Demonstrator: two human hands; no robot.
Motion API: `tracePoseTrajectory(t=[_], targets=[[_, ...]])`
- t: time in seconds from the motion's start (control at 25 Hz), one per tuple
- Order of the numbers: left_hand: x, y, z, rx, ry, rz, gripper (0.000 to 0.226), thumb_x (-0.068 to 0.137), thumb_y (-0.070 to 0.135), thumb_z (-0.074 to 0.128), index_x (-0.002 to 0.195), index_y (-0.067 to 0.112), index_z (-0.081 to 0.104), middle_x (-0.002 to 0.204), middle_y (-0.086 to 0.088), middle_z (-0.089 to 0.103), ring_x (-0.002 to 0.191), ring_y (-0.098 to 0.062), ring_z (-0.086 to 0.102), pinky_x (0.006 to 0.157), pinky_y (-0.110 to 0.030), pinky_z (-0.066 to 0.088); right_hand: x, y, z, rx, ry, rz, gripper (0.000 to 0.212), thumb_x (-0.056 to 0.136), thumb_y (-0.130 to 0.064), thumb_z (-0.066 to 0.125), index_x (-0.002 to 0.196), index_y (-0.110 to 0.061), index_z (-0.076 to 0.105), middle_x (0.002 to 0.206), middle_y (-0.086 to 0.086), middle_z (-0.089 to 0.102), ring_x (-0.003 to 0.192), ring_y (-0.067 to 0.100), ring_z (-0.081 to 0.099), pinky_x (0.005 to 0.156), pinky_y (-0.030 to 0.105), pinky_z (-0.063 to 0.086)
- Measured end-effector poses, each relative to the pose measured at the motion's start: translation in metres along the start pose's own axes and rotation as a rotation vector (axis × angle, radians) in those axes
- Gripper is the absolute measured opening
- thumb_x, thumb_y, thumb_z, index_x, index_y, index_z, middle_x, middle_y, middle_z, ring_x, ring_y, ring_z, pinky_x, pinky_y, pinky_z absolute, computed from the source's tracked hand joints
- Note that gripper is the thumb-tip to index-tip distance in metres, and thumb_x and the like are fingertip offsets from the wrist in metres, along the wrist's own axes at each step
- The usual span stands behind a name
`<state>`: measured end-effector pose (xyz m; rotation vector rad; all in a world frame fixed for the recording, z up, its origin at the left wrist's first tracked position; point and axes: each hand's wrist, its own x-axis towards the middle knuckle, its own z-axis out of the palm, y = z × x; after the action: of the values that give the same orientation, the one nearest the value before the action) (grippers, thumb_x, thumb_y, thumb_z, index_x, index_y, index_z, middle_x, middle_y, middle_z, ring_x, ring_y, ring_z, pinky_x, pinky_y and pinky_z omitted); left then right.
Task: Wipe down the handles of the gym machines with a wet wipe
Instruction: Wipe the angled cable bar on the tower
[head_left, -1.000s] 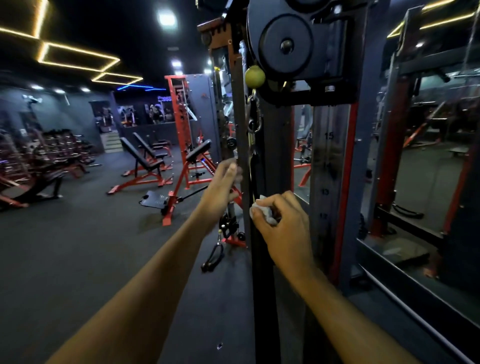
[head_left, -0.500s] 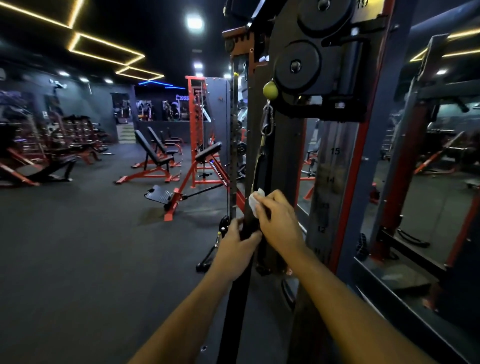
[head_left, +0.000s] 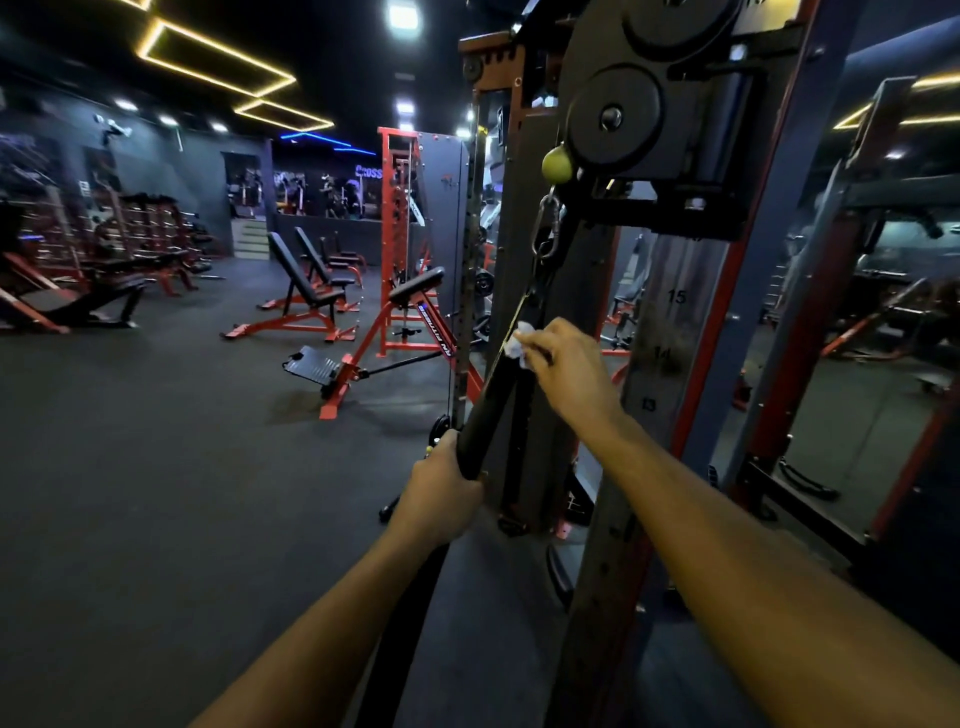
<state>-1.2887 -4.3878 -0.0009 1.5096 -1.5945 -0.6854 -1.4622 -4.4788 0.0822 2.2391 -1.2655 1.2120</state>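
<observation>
Nearest, the left hand (head_left: 441, 499) gripped the lower part of the black rope handle (head_left: 488, 410), fingers curled round it, tilting it away from the cable machine (head_left: 670, 130). Higher up, the right hand (head_left: 566, 371) pinched a crumpled white wet wipe (head_left: 519, 345) against the handle's upper end, below the carabiner (head_left: 548, 223) and yellow-green ball (head_left: 557, 164). Beyond stood red-framed benches (head_left: 306, 301) on the dark floor (head_left: 156, 441).
</observation>
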Motion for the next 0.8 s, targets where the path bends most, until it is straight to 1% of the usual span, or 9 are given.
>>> tracePoseTrajectory(t=[0.12, 0.2, 0.28, 0.36, 0.44, 0.52, 0.64, 0.72, 0.8], targets=[[-0.001, 0.003, -0.005, -0.005, -0.005, 0.007, 0.023, 0.089, 0.012, 0.061, 0.106, 0.026, 0.054, 0.083, -0.004, 0.064, 0.059, -0.020, 0.063, 0.045, -0.029, 0.051, 0.037, 0.012, -0.003, -0.004, 0.066, 0.065, 0.018, 0.098, -0.016, 0.064, 0.112, -0.013, 0.075, 0.096, 0.003, 0.058, 0.085, 0.019, 0.060, 0.080, 0.036, 0.054], [-0.002, 0.005, -0.005, -0.029, -0.009, 0.008, 0.020, 0.090, 0.015, 0.062, 0.106, 0.024, 0.055, 0.081, -0.005, 0.063, 0.056, -0.020, 0.062, 0.043, -0.028, 0.050, 0.055, 0.016, -0.007, 0.078, 0.140, 0.174, 0.014, 0.098, -0.017, 0.063, 0.104, -0.010, 0.074, 0.101, -0.001, 0.056, 0.089, 0.011, 0.057, 0.085, 0.022, 0.051], [-0.002, 0.004, -0.003, -0.043, -0.021, 0.014, 0.019, 0.092, 0.020, 0.063, 0.108, 0.025, 0.055, 0.081, -0.004, 0.065, 0.057, -0.018, 0.062, 0.043, -0.027, 0.050, 0.059, 0.012, -0.007, 0.127, 0.170, 0.237, 0.012, 0.098, -0.017, 0.064, 0.095, -0.007, 0.070, 0.102, -0.004, 0.056, 0.091, 0.004, 0.054, 0.080, 0.003, 0.040], [-0.001, 0.001, -0.002, -0.057, -0.031, 0.018, 0.023, 0.092, 0.018, 0.064, 0.111, 0.027, 0.055, 0.081, -0.003, 0.066, 0.056, -0.015, 0.062, 0.044, -0.024, 0.048, 0.053, 0.009, -0.004, 0.146, 0.170, 0.236, 0.011, 0.097, -0.016, 0.065, 0.093, -0.007, 0.071, 0.098, -0.006, 0.056, 0.089, 0.002, 0.054, 0.075, -0.003, 0.034], [0.001, -0.003, -0.004, -0.056, -0.024, 0.042, 0.028, 0.090, 0.015, 0.064, 0.113, 0.028, 0.056, 0.080, -0.001, 0.066, 0.055, -0.011, 0.062, 0.043, -0.022, 0.046, 0.042, 0.008, -0.001, 0.146, 0.141, 0.195, 0.009, 0.096, -0.015, 0.065, 0.096, -0.010, 0.072, 0.096, -0.006, 0.056, 0.082, 0.002, 0.053, 0.072, -0.001, 0.035], [0.002, -0.006, -0.006, -0.064, -0.016, 0.071, 0.025, 0.089, 0.015, 0.065, 0.107, 0.029, 0.056, 0.076, 0.002, 0.064, 0.050, -0.009, 0.060, 0.042, -0.022, 0.046, 0.028, 0.010, 0.002, 0.145, 0.094, 0.113, 0.007, 0.096, -0.015, 0.065, 0.098, -0.013, 0.072, 0.095, -0.005, 0.057, 0.081, 0.001, 0.053, 0.073, 0.003, 0.037], [0.005, -0.010, -0.009, -0.085, -0.022, 0.106, 0.021, 0.090, 0.016, 0.066, 0.101, 0.030, 0.055, 0.073, 0.005, 0.062, 0.048, -0.006, 0.058, 0.044, -0.024, 0.046, 0.031, 0.019, 0.005, 0.023, 0.069, 0.005, 0.010, 0.096, -0.015, 0.065, 0.104, -0.015, 0.072, 0.096, -0.006, 0.057, 0.094, 0.012, 0.051, 0.081, 0.020, 0.037], [0.006, -0.011, -0.010, -0.067, -0.025, 0.129, 0.024, 0.090, 0.016, 0.068, 0.108, 0.027, 0.056, 0.075, 0.010, 0.060, 0.054, -0.003, 0.056, 0.048, -0.019, 0.044, 0.049, 0.025, 0.003, -0.010, 0.117, 0.010, 0.013, 0.096, -0.015, 0.065, 0.107, -0.015, 0.072, 0.098, -0.003, 0.058, 0.098, 0.016, 0.050, 0.083, 0.023, 0.037], [0.007, -0.012, -0.011, -0.063, -0.028, 0.146, 0.026, 0.091, 0.016, 0.069, 0.111, 0.026, 0.055, 0.075, 0.013, 0.058, 0.054, 0.000, 0.054, 0.047, -0.013, 0.042, 0.065, 0.028, 0.003, 0.017, 0.154, 0.015, 0.015, 0.096, -0.014, 0.066, 0.109, -0.014, 0.072, 0.103, 0.000, 0.059, 0.099, 0.017, 0.055, 0.085, 0.026, 0.045]])
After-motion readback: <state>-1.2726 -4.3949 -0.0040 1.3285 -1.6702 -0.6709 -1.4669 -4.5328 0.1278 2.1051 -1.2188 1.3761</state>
